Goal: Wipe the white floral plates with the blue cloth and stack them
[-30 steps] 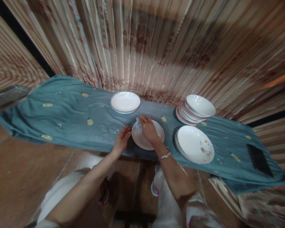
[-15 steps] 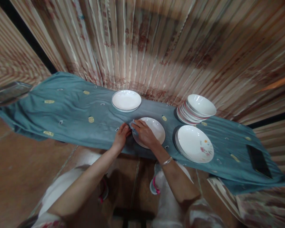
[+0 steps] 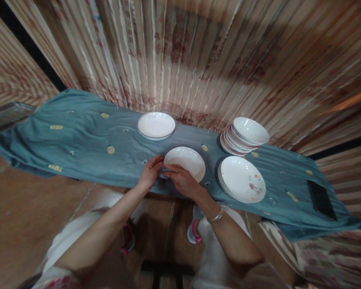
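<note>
A white plate [image 3: 187, 161] lies on the blue-green cloth [image 3: 87, 144] near its front edge. My right hand [image 3: 180, 180] rests on the plate's near-left rim, fingers closed on a small light-blue rag [image 3: 164, 172]. My left hand [image 3: 150, 172] touches the same rim from the left, fingers curled against the rag. A bracelet [image 3: 215, 217] circles my right wrist.
Another white plate [image 3: 156, 125] lies behind. At the right stand a stack of flowered plates [image 3: 242, 179] and a stack of bowls [image 3: 246, 135]. A dark phone [image 3: 319, 199] lies at the cloth's far right. A pleated curtain hangs behind. My knees and shoes are below.
My right hand with the rag has slid from the plate's far-left part down to its near-left rim. My left hand has stayed at the rim. The camera drifted slightly.
</note>
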{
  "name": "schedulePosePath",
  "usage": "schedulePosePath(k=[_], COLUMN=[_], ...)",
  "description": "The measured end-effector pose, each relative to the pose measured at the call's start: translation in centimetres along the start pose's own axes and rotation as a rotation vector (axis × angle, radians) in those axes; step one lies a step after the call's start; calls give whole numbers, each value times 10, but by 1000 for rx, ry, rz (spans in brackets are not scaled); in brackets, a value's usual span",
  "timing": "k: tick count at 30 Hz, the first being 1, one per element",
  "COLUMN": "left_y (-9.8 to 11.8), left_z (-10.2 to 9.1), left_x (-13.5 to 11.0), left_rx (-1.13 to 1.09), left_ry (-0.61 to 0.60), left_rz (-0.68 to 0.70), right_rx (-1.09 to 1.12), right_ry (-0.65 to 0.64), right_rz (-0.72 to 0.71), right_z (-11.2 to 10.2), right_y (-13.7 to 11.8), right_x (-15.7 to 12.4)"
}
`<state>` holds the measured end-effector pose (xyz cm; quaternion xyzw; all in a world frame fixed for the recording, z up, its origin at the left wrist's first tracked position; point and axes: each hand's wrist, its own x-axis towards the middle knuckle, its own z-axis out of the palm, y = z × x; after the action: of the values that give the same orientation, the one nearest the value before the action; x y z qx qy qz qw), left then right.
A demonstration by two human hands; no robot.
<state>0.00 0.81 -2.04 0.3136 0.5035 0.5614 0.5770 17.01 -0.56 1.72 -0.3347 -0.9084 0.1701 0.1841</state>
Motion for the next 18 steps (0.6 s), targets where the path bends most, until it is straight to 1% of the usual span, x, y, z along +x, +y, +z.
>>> schedulePosePath(k=[5,9,14,18], left_y=[1,3,6,3], left_z=[2,3,2,-2], left_x=[1,0,-1,0], left_rx=[22,-4,-39,29], left_ry=[-18,-19,-3,46], left_rz=[5,-29,-53,6], right_rx=[54,56,-35,-124], right_ry=[-20,-20,-11,-3], right_rz=[20,21,18,23], right_z=[-3,-5,-3,-1], right_y=[2,1,-6,-6], right_x=[-10,-12,-3,9])
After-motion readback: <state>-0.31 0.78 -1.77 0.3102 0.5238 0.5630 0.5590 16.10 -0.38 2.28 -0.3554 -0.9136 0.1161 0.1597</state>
